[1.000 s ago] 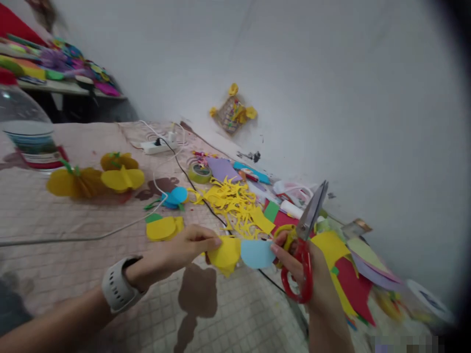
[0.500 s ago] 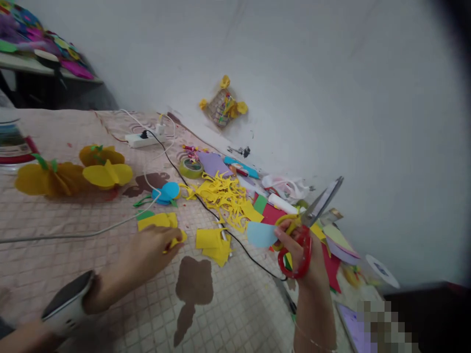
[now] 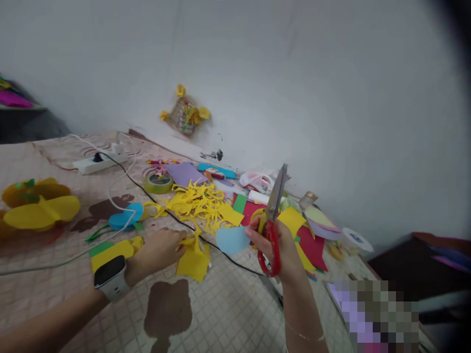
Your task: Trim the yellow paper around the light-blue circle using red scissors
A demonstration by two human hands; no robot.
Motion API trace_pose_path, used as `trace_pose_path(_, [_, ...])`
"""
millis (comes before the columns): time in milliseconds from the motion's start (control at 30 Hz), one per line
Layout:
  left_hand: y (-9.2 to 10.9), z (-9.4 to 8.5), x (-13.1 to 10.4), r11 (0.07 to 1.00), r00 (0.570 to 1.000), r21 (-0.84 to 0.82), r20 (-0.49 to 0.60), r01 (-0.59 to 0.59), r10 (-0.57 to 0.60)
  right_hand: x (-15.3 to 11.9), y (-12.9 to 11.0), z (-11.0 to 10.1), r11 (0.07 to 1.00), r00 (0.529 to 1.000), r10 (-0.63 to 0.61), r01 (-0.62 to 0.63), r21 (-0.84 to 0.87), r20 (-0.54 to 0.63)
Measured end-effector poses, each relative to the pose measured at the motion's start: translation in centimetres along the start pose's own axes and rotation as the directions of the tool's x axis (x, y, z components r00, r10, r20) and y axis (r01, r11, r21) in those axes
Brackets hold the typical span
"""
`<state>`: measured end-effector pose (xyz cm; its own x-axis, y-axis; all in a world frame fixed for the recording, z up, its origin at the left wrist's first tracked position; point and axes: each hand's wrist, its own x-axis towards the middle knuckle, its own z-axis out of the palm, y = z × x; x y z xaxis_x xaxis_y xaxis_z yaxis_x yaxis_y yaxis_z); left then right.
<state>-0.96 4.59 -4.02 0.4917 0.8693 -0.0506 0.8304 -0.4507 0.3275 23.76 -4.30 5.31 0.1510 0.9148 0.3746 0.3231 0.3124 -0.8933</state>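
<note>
My right hand (image 3: 281, 245) is closed on a pair of scissors (image 3: 273, 211) with red and yellow handles, blades pointing up. By its fingertips is a light blue piece of paper (image 3: 233, 239); I cannot tell if the fingers pinch it or only overlap it. My left hand (image 3: 164, 249), with a watch (image 3: 110, 273) on the wrist, is closed, its fingertips on a small yellow paper piece (image 3: 188, 240). Just below that lie yellow paper sheets (image 3: 193, 263). Beyond both hands is a heap of yellow paper scraps (image 3: 198, 203).
At left are yellow paper pumpkins (image 3: 42, 213), a blue paper shape (image 3: 127, 216) and a power strip (image 3: 99, 163). A black cable (image 3: 235, 262) crosses between my hands. A tape roll (image 3: 158, 182) and red paper (image 3: 312, 247) lie farther off. A wall stands behind.
The view has turned to the right. My left hand has moved right across the table to the yellow sheets. The scissors stay in my right hand, their blades now more upright.
</note>
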Motion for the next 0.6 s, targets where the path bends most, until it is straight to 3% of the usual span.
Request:
trace_pose_path(100, [-0.4,-2.6,1.7,0.991,0.986,-0.021,-0.093,0.135,-0.136,0.2,0.1,-0.3,0.997,0.998,0.063,-0.062,0.055,-0.023])
trace_pose_path(200, [0.4,-5.6,3.4,0.980,0.954,-0.080,-0.226,0.181,-0.195,0.5,0.1,-0.4,0.989,0.993,0.106,-0.099,0.110,-0.055])
trace_pose_path(267, [1.7,-7.0,4.1,0.986,0.948,-0.127,-0.286,0.109,-0.142,0.6,0.1,-0.3,0.982,0.989,0.126,-0.113,0.152,-0.074])
trace_pose_path(367, [4.2,-7.4,4.3,0.986,0.924,-0.157,-0.383,-0.053,-0.011,0.9,-0.1,0.0,0.968,0.983,0.148,-0.121,0.220,-0.109])
trace_pose_path(467, [5.6,-6.5,4.1,0.959,0.835,-0.163,-0.540,-0.230,0.108,1.0,0.0,0.1,0.950,0.976,0.161,-0.114,0.292,-0.143])
trace_pose_path(600, [5.8,-5.6,3.2,0.892,0.636,-0.116,-0.741,-0.437,0.215,0.8,0.7,0.3,0.894,0.961,0.189,-0.082,0.441,-0.204])
